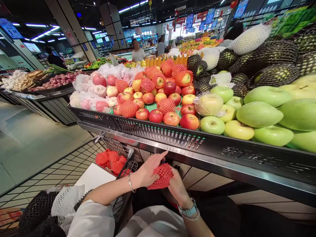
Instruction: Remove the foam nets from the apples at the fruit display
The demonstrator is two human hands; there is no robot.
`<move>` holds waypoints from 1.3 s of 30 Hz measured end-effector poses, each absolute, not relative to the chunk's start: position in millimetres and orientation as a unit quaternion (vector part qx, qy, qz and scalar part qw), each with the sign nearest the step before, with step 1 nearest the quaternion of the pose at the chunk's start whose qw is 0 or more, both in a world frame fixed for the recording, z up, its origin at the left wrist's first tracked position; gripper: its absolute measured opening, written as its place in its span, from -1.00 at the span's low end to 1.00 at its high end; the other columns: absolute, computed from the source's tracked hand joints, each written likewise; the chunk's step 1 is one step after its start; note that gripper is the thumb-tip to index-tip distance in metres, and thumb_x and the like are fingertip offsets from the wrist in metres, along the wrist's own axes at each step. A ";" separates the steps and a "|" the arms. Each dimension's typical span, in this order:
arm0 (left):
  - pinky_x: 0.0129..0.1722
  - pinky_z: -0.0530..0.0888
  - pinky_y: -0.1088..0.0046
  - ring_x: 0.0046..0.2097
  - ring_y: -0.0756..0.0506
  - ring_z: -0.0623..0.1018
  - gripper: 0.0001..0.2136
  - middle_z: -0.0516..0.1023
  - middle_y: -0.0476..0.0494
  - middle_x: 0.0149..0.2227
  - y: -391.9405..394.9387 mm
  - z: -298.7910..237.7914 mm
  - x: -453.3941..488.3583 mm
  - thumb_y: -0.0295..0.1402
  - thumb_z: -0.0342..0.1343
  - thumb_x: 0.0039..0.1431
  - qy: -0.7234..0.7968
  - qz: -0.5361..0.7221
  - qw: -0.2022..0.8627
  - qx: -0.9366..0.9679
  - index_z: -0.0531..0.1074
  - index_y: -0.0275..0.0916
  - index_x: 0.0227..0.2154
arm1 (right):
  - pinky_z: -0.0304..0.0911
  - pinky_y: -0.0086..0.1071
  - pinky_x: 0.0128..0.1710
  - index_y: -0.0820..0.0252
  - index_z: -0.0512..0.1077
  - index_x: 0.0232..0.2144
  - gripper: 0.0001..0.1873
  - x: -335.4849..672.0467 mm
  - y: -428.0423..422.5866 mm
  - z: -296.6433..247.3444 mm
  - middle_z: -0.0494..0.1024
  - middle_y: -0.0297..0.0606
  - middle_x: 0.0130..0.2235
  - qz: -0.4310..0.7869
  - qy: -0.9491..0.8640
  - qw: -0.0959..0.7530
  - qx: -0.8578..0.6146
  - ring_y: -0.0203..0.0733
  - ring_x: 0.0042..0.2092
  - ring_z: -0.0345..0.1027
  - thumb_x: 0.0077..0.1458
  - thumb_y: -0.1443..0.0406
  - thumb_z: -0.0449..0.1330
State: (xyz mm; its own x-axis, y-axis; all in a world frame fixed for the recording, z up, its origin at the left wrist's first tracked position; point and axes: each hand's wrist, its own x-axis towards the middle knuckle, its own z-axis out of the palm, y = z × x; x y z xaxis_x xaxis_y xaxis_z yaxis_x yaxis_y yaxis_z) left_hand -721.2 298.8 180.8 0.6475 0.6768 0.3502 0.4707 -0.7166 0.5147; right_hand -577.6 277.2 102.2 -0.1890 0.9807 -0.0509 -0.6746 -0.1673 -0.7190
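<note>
Both my hands meet low in the view, under the front rail of the fruit stand. Between them is a red foam net sleeve, apparently wrapped round a fruit I cannot see. My left hand curls over its left side, index finger stretched up. My right hand grips it from the right and below. More red net sleeves lie in the wire cart at my left.
The stand holds red apples, some netted, wrapped pink apples, green apples, large green mangoes and dark netted fruit. Black and white nets lie in the cart. Two people stand far behind. A vegetable counter is left.
</note>
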 end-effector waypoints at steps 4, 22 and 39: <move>0.01 0.33 0.10 -0.01 -0.24 0.38 -0.25 0.33 -0.36 0.04 304.6 175.7 -724.0 0.18 -0.44 0.21 0.315 0.355 0.183 0.861 -0.18 -0.21 0.32 | 0.46 -0.10 -0.19 0.17 0.54 -0.50 -0.77 -579.9 276.3 99.7 0.65 -0.19 -0.33 0.755 -0.279 0.564 -0.183 -0.04 -0.28 0.53 -0.10 0.13 0.39; 0.11 0.11 0.24 -0.12 -0.07 0.45 -0.78 0.60 -0.07 -0.27 296.4 190.2 -718.2 -0.21 0.02 0.28 0.104 0.244 -0.047 0.963 0.41 -0.26 -0.21 | 0.33 0.01 0.07 -0.02 0.40 0.02 -0.58 -569.3 291.7 100.3 0.50 -0.16 0.06 0.608 -0.283 0.716 -0.192 -0.05 0.01 0.46 0.16 0.03 0.11; 0.15 0.25 0.17 0.13 -0.29 0.32 -0.38 0.35 -0.32 0.11 456.4 337.8 -902.9 -0.10 0.04 0.03 0.614 0.119 -0.048 0.779 0.24 -0.32 0.14 | 0.23 0.09 0.14 -0.09 0.35 0.08 -0.48 -542.6 294.3 102.5 0.41 -0.21 0.15 0.599 -0.353 0.694 -0.189 -0.01 0.07 0.39 0.08 -0.02 0.15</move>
State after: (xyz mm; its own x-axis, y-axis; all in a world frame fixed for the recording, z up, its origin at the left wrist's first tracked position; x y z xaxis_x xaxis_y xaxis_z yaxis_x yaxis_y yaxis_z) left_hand -902.9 456.4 337.8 0.2173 0.9450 0.2443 0.9680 -0.2409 0.0708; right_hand -542.6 294.3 102.5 0.0346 0.9643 0.2626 -0.6972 0.2115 -0.6849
